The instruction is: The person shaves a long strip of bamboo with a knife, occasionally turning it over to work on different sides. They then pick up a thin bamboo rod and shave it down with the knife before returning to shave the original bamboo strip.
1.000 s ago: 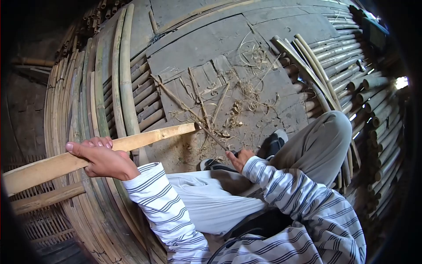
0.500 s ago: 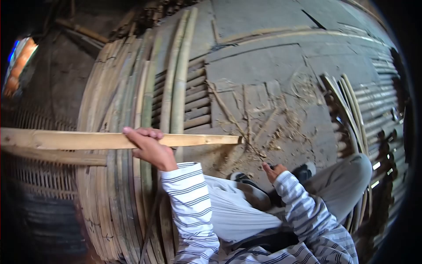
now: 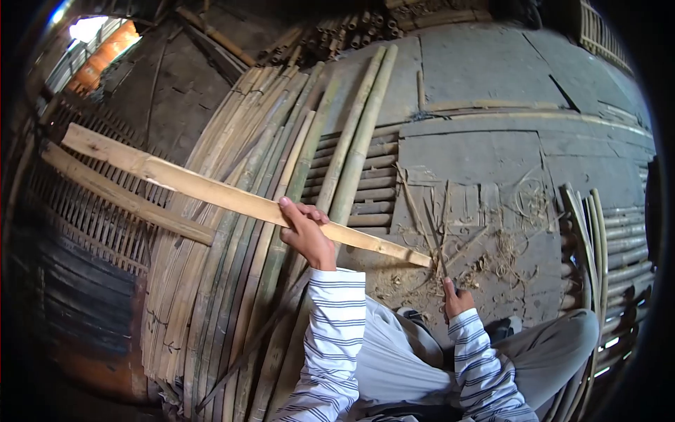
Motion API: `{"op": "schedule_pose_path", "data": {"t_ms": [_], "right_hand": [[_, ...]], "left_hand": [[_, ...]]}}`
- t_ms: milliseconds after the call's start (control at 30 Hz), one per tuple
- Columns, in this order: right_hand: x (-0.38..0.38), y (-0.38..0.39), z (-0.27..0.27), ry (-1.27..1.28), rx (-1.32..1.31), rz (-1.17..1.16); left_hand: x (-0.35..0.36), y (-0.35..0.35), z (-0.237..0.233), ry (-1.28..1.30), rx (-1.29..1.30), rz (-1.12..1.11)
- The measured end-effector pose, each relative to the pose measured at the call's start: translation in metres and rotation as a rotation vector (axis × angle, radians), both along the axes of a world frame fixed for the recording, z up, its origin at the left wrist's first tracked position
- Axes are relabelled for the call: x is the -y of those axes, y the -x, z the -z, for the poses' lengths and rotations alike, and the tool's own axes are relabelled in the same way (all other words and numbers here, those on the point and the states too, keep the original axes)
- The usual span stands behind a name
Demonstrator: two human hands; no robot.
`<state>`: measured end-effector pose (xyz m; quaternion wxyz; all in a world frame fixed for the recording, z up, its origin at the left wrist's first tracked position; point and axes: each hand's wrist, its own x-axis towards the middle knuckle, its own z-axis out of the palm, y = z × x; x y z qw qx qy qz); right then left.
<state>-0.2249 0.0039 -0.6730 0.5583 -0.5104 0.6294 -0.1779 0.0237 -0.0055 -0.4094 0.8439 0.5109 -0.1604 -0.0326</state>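
My left hand [image 3: 311, 238] is wrapped round a long, pale split bamboo slat [image 3: 204, 188], thumb on the near side and fingers over the far edge. The slat runs from the upper left down to the right, its narrower end close to my right hand [image 3: 458, 302]. That hand is closed on the handle of a knife [image 3: 439, 247], whose thin dark blade points up and away past the slat's end. Most of the handle is hidden by my fingers.
Split bamboo lengths [image 3: 204, 281] lie in a wide stack on my left, beside two round green poles [image 3: 364, 148]. Shavings [image 3: 503, 271] litter the floor boards [image 3: 478, 158]. More strips [image 3: 587, 246] lie to the right, and a slatted bamboo panel [image 3: 91, 204] at far left.
The view has shifted left and up. The slat has tilted, its far end now higher and its near end lower. The knife blade now shows beside the slat's end.
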Motion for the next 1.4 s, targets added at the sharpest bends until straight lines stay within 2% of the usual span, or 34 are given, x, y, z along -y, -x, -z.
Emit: {"op": "schedule_pose_path", "data": {"t_ms": [100,200,300,500,667,733,800,933,1067,1200,1400], "right_hand": [[0.002,0.0,0.006,0.065,0.025,0.03],[0.003,0.001,-0.004,-0.077,0.043,0.019],[0.001,-0.001,-0.015,-0.049,0.007,0.027],[-0.002,-0.004,-0.011,-0.015,0.112,0.04],[0.001,-0.005,0.01,-0.044,0.1,0.065],[0.002,-0.007,-0.004,-0.099,0.06,0.086],[0.001,-0.007,-0.019,-0.183,0.161,0.13],[0.003,-0.005,-0.021,-0.134,0.185,0.142],[0.006,-0.004,0.002,-0.062,0.131,0.156],[0.006,-0.004,-0.008,-0.157,0.236,0.202],[0.006,-0.005,-0.006,-0.117,0.237,0.185]], "left_hand": [[0.0,-0.002,0.003,0.01,0.007,0.02],[-0.001,-0.005,0.005,0.019,0.018,0.051],[-0.002,-0.008,0.008,0.009,0.021,0.074],[-0.001,-0.012,0.014,0.014,0.084,0.254],[0.009,-0.011,0.013,0.015,0.153,0.389],[0.016,-0.011,0.012,0.005,0.141,0.439],[0.027,-0.008,0.011,0.028,0.146,0.485],[0.034,-0.003,0.008,0.067,0.202,0.593],[0.035,-0.001,0.008,0.058,0.183,0.606],[0.036,0.001,0.007,0.057,0.19,0.637],[0.037,0.008,0.001,0.027,0.226,0.67]]}}
